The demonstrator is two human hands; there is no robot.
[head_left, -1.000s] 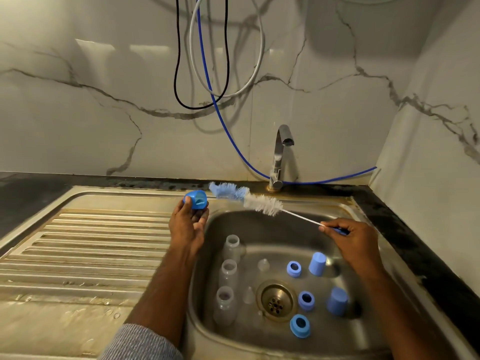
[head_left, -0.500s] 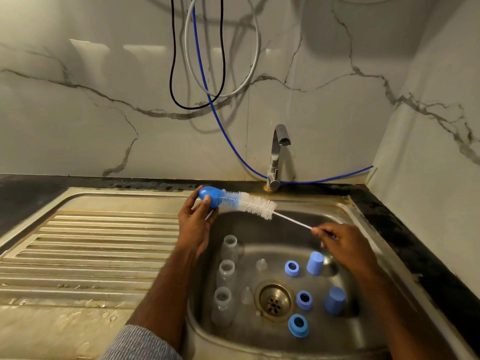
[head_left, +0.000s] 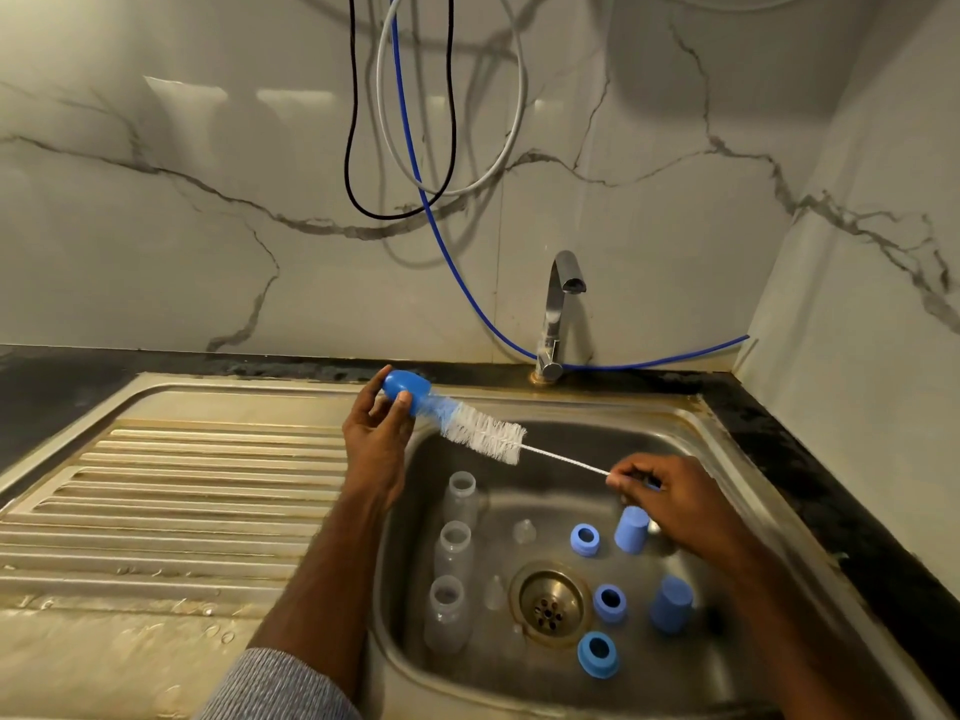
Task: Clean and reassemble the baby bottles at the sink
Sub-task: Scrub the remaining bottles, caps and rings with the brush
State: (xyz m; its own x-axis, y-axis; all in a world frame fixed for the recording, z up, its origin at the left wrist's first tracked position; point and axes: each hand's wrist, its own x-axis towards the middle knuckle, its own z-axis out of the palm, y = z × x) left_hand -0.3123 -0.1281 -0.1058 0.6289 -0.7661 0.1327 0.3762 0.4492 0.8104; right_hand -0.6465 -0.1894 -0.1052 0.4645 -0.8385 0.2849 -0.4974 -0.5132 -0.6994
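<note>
Overhead, marbled wall (head_left: pixel 156 226) behind steel sink (head_left: pixel 727 444).

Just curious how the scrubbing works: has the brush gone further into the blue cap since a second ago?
Yes. The white-and-blue bristle brush, earlier behind the blue plastic cap, now has its tip inside it, left of the steel tap.

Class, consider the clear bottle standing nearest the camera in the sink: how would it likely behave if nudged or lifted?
The nearest clear bottle is tall and narrow, standing upright, so a sideways nudge would probably tip it. It looks like empty thin plastic, so likely light. Once down, its round body might roll across the sink floor.
</note>
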